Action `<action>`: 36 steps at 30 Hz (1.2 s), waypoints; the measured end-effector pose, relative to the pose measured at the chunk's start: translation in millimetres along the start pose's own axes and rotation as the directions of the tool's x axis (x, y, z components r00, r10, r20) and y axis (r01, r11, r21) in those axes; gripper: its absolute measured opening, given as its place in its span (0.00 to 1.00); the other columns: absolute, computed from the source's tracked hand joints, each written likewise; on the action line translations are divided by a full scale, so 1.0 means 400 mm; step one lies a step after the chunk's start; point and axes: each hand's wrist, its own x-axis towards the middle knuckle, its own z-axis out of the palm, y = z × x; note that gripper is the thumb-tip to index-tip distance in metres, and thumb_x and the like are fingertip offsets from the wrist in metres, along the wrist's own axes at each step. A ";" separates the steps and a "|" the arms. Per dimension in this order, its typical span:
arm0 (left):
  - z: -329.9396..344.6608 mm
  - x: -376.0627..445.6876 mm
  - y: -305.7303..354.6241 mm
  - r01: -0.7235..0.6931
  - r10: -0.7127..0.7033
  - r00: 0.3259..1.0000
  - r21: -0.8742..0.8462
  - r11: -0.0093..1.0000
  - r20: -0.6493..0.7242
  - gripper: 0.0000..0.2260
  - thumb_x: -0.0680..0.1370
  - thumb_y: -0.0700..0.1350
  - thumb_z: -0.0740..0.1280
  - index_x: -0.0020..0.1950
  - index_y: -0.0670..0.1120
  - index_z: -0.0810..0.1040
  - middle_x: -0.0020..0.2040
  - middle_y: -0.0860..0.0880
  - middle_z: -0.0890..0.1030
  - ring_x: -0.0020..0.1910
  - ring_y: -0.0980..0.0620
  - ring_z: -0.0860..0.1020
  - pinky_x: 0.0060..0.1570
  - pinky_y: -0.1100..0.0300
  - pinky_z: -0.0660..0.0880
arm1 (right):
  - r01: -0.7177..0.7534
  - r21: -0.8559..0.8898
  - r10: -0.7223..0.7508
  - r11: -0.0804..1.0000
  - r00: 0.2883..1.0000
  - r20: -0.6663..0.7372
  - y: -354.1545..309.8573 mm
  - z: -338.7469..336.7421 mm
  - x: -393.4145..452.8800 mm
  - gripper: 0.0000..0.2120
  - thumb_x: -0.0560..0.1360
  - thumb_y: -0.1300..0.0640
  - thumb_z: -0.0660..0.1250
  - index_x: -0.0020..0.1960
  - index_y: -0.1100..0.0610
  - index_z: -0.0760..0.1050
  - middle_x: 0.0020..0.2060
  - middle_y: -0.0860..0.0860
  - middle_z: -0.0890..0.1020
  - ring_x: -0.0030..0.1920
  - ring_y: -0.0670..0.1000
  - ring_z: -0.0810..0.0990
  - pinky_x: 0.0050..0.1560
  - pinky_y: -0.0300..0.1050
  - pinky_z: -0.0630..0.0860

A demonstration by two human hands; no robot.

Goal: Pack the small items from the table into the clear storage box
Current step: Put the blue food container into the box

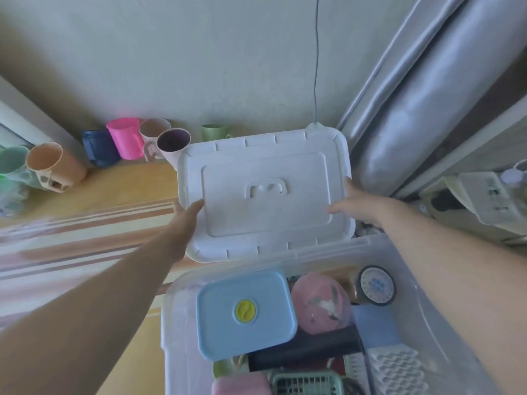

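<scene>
The clear storage box stands at the lower right, filled with small items: a blue lidded container, a pink round item, a round dial, a black flat item and a green basket. Beyond the box I hold its white lid tilted upright. My left hand grips the lid's left edge. My right hand grips its right edge.
Several plastic cups line the wall at the back left: orange, navy, pink, beige, purple-lined, green. A striped yellow tablecloth covers the table. A silvery curtain hangs at the right.
</scene>
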 end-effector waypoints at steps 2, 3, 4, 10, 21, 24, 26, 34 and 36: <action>0.012 -0.045 0.016 0.056 -0.063 0.997 -0.155 0.986 -0.036 0.38 0.72 0.67 0.67 0.79 0.56 0.61 0.71 0.48 0.75 0.66 0.43 0.77 0.62 0.45 0.75 | -0.005 0.131 0.001 0.991 0.999 0.032 -0.004 0.006 -0.015 0.55 0.68 0.39 0.74 0.82 0.34 0.40 0.83 0.42 0.56 0.80 0.57 0.62 0.72 0.60 0.66; 0.013 -0.073 0.023 0.056 -0.069 0.996 -0.236 0.970 -0.049 0.28 0.77 0.65 0.64 0.73 0.53 0.71 0.64 0.48 0.81 0.59 0.46 0.80 0.52 0.50 0.76 | -0.016 0.215 0.009 0.976 0.999 0.034 -0.003 0.002 -0.026 0.54 0.71 0.39 0.73 0.82 0.34 0.39 0.83 0.43 0.57 0.79 0.58 0.63 0.72 0.61 0.66; 0.009 -0.084 0.022 0.045 -0.060 0.997 -0.282 0.958 -0.046 0.20 0.81 0.64 0.61 0.64 0.51 0.77 0.55 0.48 0.84 0.51 0.47 0.81 0.45 0.53 0.75 | -0.027 0.304 0.015 0.952 0.999 0.041 -0.003 -0.010 -0.046 0.53 0.71 0.38 0.73 0.82 0.34 0.39 0.83 0.45 0.57 0.78 0.60 0.65 0.72 0.62 0.66; -0.090 -0.201 0.053 -0.069 0.053 0.998 -0.529 0.846 -0.046 0.32 0.79 0.73 0.53 0.62 0.49 0.80 0.60 0.40 0.79 0.61 0.37 0.78 0.69 0.39 0.71 | 0.134 0.687 -0.130 0.714 0.990 -0.058 0.013 -0.127 -0.249 0.22 0.79 0.30 0.57 0.64 0.40 0.78 0.63 0.42 0.77 0.65 0.60 0.76 0.71 0.63 0.63; -0.105 -0.566 -0.095 -0.204 0.269 0.939 -0.280 0.938 0.216 0.33 0.63 0.34 0.64 0.69 0.49 0.75 0.69 0.37 0.76 0.63 0.37 0.79 0.56 0.47 0.76 | 0.367 0.705 -0.419 0.607 0.901 -0.109 0.247 -0.112 -0.537 0.20 0.78 0.59 0.71 0.70 0.54 0.78 0.67 0.58 0.81 0.69 0.56 0.79 0.73 0.57 0.70; -0.077 -0.617 -0.186 -0.211 0.237 0.955 -0.153 0.965 0.179 0.37 0.67 0.33 0.66 0.75 0.55 0.70 0.68 0.42 0.77 0.64 0.39 0.78 0.60 0.46 0.76 | 0.400 0.499 -0.360 0.769 0.916 -0.180 0.300 -0.028 -0.563 0.23 0.72 0.61 0.74 0.64 0.47 0.80 0.73 0.53 0.74 0.73 0.51 0.73 0.72 0.53 0.70; -0.079 -0.632 -0.238 -0.232 0.246 0.954 -0.095 0.968 0.170 0.40 0.68 0.34 0.67 0.77 0.61 0.67 0.67 0.42 0.77 0.64 0.37 0.78 0.62 0.39 0.77 | 0.441 0.262 -0.380 0.858 0.890 -0.253 0.331 0.015 -0.594 0.25 0.69 0.58 0.74 0.65 0.48 0.78 0.71 0.48 0.72 0.73 0.50 0.71 0.74 0.52 0.69; -0.044 -0.670 -0.296 -0.276 0.273 0.961 0.072 0.958 0.047 0.32 0.84 0.39 0.61 0.77 0.72 0.56 0.68 0.48 0.77 0.60 0.42 0.80 0.62 0.38 0.77 | 0.470 -0.195 -0.509 0.861 0.800 -0.319 0.454 0.130 -0.626 0.21 0.75 0.62 0.72 0.66 0.47 0.78 0.78 0.43 0.63 0.80 0.47 0.61 0.73 0.42 0.59; -0.045 -0.676 -0.327 -0.271 0.272 0.962 0.162 0.949 0.018 0.31 0.84 0.53 0.61 0.77 0.77 0.46 0.73 0.50 0.72 0.63 0.42 0.77 0.64 0.38 0.75 | 0.428 -0.252 -0.493 0.868 0.804 -0.333 0.471 0.151 -0.639 0.25 0.80 0.57 0.67 0.76 0.48 0.71 0.83 0.42 0.55 0.82 0.44 0.55 0.72 0.41 0.60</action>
